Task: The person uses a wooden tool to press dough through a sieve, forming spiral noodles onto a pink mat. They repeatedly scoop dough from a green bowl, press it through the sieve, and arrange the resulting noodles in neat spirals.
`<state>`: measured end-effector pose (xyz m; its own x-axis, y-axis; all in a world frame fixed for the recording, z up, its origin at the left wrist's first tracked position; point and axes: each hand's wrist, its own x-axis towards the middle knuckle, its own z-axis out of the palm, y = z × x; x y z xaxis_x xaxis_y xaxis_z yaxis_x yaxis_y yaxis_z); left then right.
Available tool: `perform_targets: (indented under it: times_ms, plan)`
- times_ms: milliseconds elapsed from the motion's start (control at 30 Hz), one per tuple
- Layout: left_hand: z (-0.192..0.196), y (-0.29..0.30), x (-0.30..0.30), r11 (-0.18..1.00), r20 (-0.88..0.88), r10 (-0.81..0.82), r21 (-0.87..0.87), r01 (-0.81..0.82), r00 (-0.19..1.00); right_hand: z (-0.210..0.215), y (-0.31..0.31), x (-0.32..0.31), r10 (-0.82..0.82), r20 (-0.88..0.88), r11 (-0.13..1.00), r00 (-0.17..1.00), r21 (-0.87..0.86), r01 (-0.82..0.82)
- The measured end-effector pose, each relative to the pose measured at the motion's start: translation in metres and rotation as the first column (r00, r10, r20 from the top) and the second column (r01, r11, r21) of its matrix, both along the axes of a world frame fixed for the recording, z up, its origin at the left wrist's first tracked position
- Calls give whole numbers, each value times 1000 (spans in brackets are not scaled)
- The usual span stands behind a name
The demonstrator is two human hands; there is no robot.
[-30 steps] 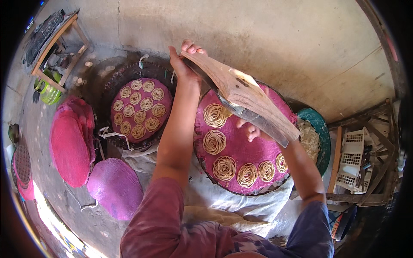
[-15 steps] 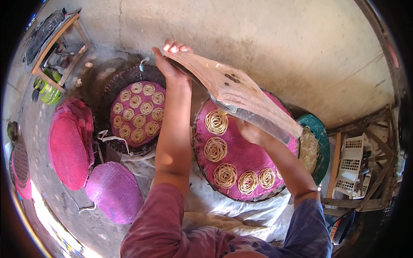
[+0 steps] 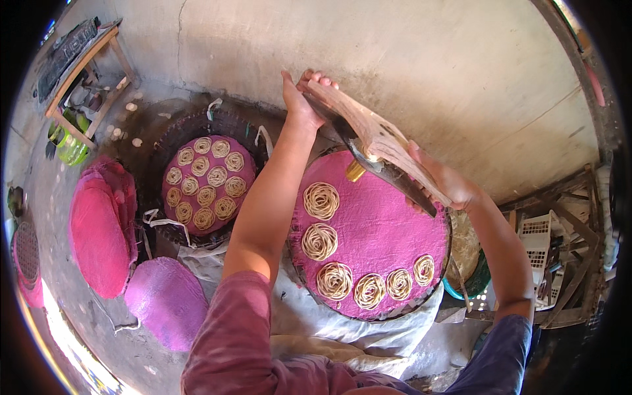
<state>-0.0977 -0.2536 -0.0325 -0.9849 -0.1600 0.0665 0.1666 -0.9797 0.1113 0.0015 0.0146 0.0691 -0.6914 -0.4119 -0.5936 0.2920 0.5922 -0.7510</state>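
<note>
While both hands, the left hand [image 3: 299,105] and right hand [image 3: 442,181], are clamping their grip on the wooden noodle press [image 3: 372,138] above the pink tray [image 3: 388,230], the press is best kept level, placing each coil beside existing noodle coils [image 3: 320,200].

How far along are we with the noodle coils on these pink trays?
Done: the left tray is covered with coils. In hand: the near tray has six coils along its left and front edge; the left hand and right hand hold the wooden press above it. Left: the tray's centre and right side are bare pink, and more pink mats lie stacked at left.
</note>
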Motion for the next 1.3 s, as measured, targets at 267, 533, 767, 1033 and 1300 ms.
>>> perform_targets:
  times_ms: [267,533,767,1033,1300]
  plan:
    - [11,-11,1,998,43,58,-16,-57,997,23,-7,9,14,-6,1000,1000,9,-14]
    - [34,-7,2,996,-15,82,-29,-82,997,30,-10,1,32,-124,996,992,91,-20]
    - [18,4,10,999,100,44,-5,-44,994,19,12,9,13,-51,998,999,59,-10]
    - [-17,18,-13,978,-168,-52,189,84,984,-28,36,-8,-5,269,866,963,-480,138]
    - [-34,3,-10,964,-171,19,265,27,985,-100,6,-22,138,397,621,907,-749,234]
